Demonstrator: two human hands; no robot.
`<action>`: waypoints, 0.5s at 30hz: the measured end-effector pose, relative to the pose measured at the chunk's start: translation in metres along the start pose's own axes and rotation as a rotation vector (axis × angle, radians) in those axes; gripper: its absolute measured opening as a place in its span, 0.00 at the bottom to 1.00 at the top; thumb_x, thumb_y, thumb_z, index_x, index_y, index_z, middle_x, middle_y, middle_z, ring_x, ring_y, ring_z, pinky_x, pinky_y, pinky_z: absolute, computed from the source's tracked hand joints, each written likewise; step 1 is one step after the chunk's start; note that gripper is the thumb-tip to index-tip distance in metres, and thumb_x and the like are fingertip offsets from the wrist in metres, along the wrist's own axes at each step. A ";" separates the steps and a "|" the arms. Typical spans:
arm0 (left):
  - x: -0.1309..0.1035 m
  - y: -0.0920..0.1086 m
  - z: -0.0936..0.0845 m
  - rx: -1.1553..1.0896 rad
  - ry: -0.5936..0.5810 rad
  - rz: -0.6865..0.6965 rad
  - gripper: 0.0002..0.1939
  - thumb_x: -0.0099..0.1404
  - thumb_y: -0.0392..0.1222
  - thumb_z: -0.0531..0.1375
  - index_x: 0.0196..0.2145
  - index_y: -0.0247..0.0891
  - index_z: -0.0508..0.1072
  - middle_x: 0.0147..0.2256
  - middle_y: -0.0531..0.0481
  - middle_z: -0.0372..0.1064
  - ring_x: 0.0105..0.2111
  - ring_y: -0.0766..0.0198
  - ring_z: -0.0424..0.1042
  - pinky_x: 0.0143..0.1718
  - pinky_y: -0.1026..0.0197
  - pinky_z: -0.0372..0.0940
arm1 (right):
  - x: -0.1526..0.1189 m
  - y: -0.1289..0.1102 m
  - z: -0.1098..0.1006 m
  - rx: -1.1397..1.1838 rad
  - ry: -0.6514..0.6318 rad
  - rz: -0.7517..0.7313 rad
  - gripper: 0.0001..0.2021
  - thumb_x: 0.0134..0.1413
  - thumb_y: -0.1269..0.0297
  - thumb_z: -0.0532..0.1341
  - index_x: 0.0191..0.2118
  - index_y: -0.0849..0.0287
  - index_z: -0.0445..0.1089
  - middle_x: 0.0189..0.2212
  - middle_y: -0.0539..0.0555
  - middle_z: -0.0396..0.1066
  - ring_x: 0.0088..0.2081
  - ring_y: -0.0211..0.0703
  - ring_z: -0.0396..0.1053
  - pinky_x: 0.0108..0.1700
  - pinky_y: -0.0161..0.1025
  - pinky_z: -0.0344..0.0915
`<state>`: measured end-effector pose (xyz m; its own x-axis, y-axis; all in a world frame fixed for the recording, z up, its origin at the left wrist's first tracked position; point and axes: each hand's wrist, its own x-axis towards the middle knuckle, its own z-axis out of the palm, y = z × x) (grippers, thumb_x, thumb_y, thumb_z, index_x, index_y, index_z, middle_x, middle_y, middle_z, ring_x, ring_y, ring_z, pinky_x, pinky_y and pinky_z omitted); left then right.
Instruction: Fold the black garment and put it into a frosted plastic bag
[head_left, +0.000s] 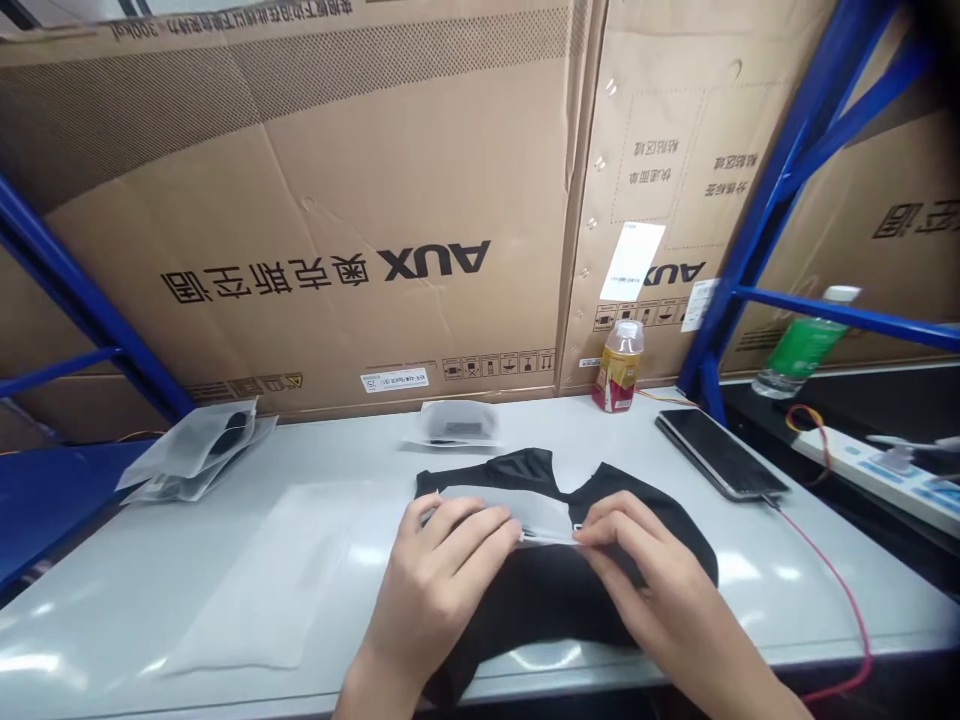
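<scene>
A black garment (pixel 555 595) lies spread on the table in front of me. On top of it is a small, folded, frosted white plastic bag (pixel 536 512). My left hand (pixel 446 570) lies over the bag's left part, fingers curled and pressed down on it. At the right end, my right hand (pixel 645 565) pinches the bag's near edge between thumb and fingertips, beside a small white piece that may be a zip slider. Whatever the bag contains cannot be made out. Further left, a larger flat frosted bag (pixel 255 580) rests on the table.
Several filled frosted bags (pixel 199 450) are stacked at the left, and another packet (pixel 457 425) lies behind the garment. A drink bottle (pixel 619 368), a phone (pixel 720 455) with a red cable and a power strip (pixel 885 470) are on the right. Large cartons (pixel 337 200) stand behind.
</scene>
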<state>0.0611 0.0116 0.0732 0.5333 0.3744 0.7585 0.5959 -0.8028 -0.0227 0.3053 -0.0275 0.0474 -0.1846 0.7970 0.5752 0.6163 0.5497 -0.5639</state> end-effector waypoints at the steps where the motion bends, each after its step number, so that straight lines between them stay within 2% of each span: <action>1: 0.001 0.000 0.001 -0.014 -0.013 -0.011 0.09 0.75 0.30 0.60 0.45 0.41 0.77 0.44 0.53 0.83 0.42 0.58 0.78 0.47 0.52 0.61 | 0.000 0.002 0.000 -0.004 0.000 -0.003 0.07 0.72 0.72 0.54 0.44 0.51 0.65 0.41 0.54 0.69 0.40 0.42 0.74 0.41 0.38 0.73; 5: 0.002 0.003 0.007 -0.016 -0.031 -0.073 0.08 0.76 0.29 0.57 0.41 0.39 0.73 0.38 0.51 0.79 0.39 0.59 0.74 0.42 0.55 0.60 | -0.002 0.004 0.007 -0.054 0.057 -0.049 0.07 0.71 0.73 0.55 0.42 0.51 0.64 0.40 0.53 0.69 0.39 0.41 0.74 0.41 0.37 0.72; 10: 0.006 0.009 0.009 0.018 -0.016 -0.121 0.10 0.74 0.26 0.54 0.42 0.37 0.71 0.40 0.47 0.77 0.43 0.54 0.72 0.47 0.50 0.59 | -0.002 -0.004 0.016 -0.075 0.104 -0.096 0.08 0.70 0.75 0.56 0.40 0.52 0.62 0.38 0.53 0.69 0.36 0.40 0.73 0.38 0.37 0.71; 13: 0.007 0.009 0.008 0.015 -0.031 -0.118 0.10 0.74 0.25 0.54 0.42 0.37 0.70 0.39 0.46 0.76 0.42 0.54 0.72 0.48 0.49 0.60 | -0.001 -0.009 0.010 -0.097 0.096 -0.106 0.08 0.69 0.74 0.57 0.40 0.52 0.62 0.38 0.53 0.70 0.38 0.42 0.72 0.39 0.39 0.70; 15: 0.007 0.009 0.008 -0.007 -0.043 -0.106 0.09 0.75 0.27 0.54 0.42 0.38 0.71 0.38 0.47 0.75 0.40 0.55 0.72 0.45 0.51 0.62 | 0.003 -0.012 0.002 -0.137 0.088 -0.104 0.06 0.68 0.73 0.58 0.42 0.52 0.64 0.42 0.55 0.71 0.43 0.45 0.73 0.43 0.42 0.71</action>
<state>0.0746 0.0108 0.0731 0.4932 0.4768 0.7277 0.6461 -0.7608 0.0606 0.2960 -0.0312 0.0542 -0.1887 0.7091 0.6794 0.6969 0.5841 -0.4161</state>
